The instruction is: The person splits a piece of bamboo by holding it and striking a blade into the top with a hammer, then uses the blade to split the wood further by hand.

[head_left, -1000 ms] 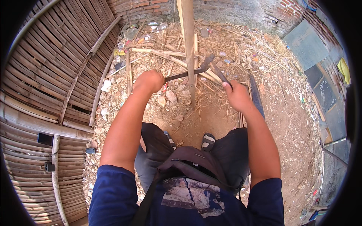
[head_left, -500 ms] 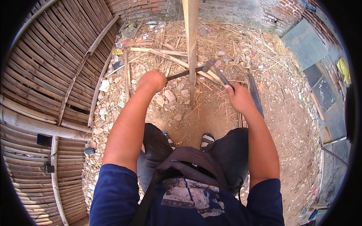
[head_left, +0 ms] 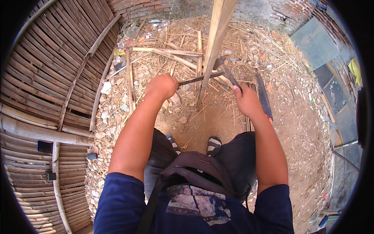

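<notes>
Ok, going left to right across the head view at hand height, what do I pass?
Bamboo slat wall → left hand closed on a dark metal tool handle → upright bamboo pole → right hand closed on the other handle → dark blade-like tool on the ground → grey panels.

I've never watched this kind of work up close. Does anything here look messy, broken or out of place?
Mostly the ground: split bamboo strips and pale chips lie scattered every way, with bits of coloured litter near the slatted bamboo wall. The upright bamboo pole leans slightly. Both the left hand and right hand grip dark tool handles.
</notes>
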Available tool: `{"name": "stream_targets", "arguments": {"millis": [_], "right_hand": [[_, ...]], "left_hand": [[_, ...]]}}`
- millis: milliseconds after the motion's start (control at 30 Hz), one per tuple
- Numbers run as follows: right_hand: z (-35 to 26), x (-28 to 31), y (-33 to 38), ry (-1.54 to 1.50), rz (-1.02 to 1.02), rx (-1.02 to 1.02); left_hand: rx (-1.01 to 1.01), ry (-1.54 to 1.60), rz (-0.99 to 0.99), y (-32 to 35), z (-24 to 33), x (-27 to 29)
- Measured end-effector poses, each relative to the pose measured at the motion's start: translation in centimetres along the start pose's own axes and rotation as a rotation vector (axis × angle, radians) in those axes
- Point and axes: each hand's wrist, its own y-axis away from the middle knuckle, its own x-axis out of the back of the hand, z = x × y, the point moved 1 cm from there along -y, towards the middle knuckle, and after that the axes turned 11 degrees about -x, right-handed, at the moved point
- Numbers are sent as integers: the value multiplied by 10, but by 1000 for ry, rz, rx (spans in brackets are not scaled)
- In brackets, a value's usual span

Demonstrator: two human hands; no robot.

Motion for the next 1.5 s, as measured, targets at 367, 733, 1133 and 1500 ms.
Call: {"name": "stream_targets", "arguments": {"millis": [367,733,1133,1500], "right_hand": [[-9,-24,23,-60,-27,-77],[-6,-16,19,-59,-33,-44],[1,-18,26,73,-34,-123],[9,5,40,-206,-383,-66]], "left_hand": [[-43,-7,55,-9,-5,-4],[-224,-50,-130,21,-21,8],[-145,-31,-71,5,-14,-13],[-81,-16,-22,4,-15,-17]]}}
